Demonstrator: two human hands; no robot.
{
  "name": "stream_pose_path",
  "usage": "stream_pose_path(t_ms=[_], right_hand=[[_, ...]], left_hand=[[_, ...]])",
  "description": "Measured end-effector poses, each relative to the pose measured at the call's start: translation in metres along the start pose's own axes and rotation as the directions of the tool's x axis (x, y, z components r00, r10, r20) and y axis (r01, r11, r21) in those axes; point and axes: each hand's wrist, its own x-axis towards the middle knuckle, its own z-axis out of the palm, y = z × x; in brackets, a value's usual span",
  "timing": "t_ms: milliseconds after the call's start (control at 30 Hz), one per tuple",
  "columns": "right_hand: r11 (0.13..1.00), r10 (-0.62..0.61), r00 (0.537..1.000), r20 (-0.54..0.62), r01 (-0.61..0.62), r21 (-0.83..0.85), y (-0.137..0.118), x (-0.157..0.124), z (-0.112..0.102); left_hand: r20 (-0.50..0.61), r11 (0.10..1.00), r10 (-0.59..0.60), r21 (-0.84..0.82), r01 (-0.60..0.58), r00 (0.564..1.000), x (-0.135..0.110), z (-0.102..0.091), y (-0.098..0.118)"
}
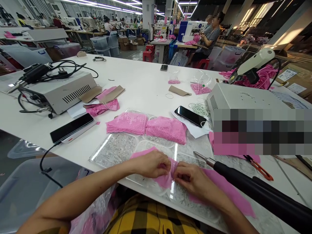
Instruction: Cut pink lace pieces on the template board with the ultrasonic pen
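Head view: left hand (154, 163) and right hand (191, 178) pinch pink fabric (229, 191); its long axis slants from upper left to lower right.

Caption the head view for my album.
Left hand and right hand hold pink fabric, with two pink stacks beyond.

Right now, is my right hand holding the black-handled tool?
No, the right hand pinches the pink fabric, while the black-handled tool is apart from its fingers.
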Motion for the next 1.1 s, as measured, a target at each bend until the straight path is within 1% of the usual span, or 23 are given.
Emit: stream_pose_path(t_ms=[67, 133, 233, 333, 400, 467, 533, 600, 733, 833, 967, 1100], right_hand=[[1.000, 0.007, 1.000, 0.006, -0.007, 0.005, 0.000, -0.003, -0.002], [0.999, 0.032, 0.999, -0.020, -0.032, 0.001, 0.002, -0.007, -0.005], [0.997, 0.075, 0.988, -0.136, -0.078, -0.015, 0.007, -0.013, -0.008], [0.992, 0.103, 0.963, -0.248, -0.117, -0.041, 0.012, -0.016, -0.007], [0.987, 0.126, 0.949, -0.289, -0.148, -0.056, 0.012, -0.018, -0.006], [0.981, 0.162, 0.934, -0.320, -0.187, -0.050, 0.011, -0.018, -0.004], [0.974, 0.199, 0.918, -0.342, -0.223, -0.032, 0.009, -0.017, -0.003], [0.969, 0.225, 0.907, -0.356, -0.248, -0.020, 0.007, -0.015, -0.002], [0.956, 0.238, 0.896, -0.375, -0.285, -0.075, 0.005, -0.005, 0.001], [0.949, 0.227, 0.893, -0.390, -0.293, -0.118, 0.005, 0.002, 0.003], [0.951, 0.211, 0.886, -0.414, -0.284, -0.123, 0.005, 0.007, 0.006], [0.954, 0.192, 0.867, -0.460, -0.275, -0.121, 0.009, 0.005, 0.005]], left_hand=[[-0.023, 1.000, -0.001, 0.008, 0.001, 1.000, 0.000, 0.000, 0.001], [-0.054, 1.000, 0.007, 0.021, -0.006, 0.998, 0.000, 0.003, 0.004], [-0.106, 0.998, 0.031, 0.058, -0.025, 0.994, 0.003, 0.012, 0.008], [-0.162, 0.992, 0.064, 0.122, -0.045, 0.985, 0.006, 0.022, 0.009], [-0.244, 0.972, 0.135, 0.222, -0.081, 0.960, 0.005, 0.026, 0.009], [-0.331, 0.938, 0.234, 0.324, -0.122, 0.914, -0.001, 0.027, 0.011], [-0.379, 0.916, 0.300, 0.370, -0.154, 0.876, -0.012, 0.028, 0.014], [-0.370, 0.907, 0.331, 0.379, -0.184, 0.868, -0.025, 0.028, 0.017], [-0.283, 0.885, 0.373, 0.396, -0.247, 0.883, -0.043, 0.036, 0.019], [-0.264, 0.874, 0.389, 0.409, -0.263, 0.883, -0.046, 0.042, 0.018], [-0.250, 0.855, 0.408, 0.441, -0.272, 0.878, -0.046, 0.046, 0.017], [-0.214, 0.851, 0.388, 0.456, -0.260, 0.896, -0.047, 0.047, 0.017]])
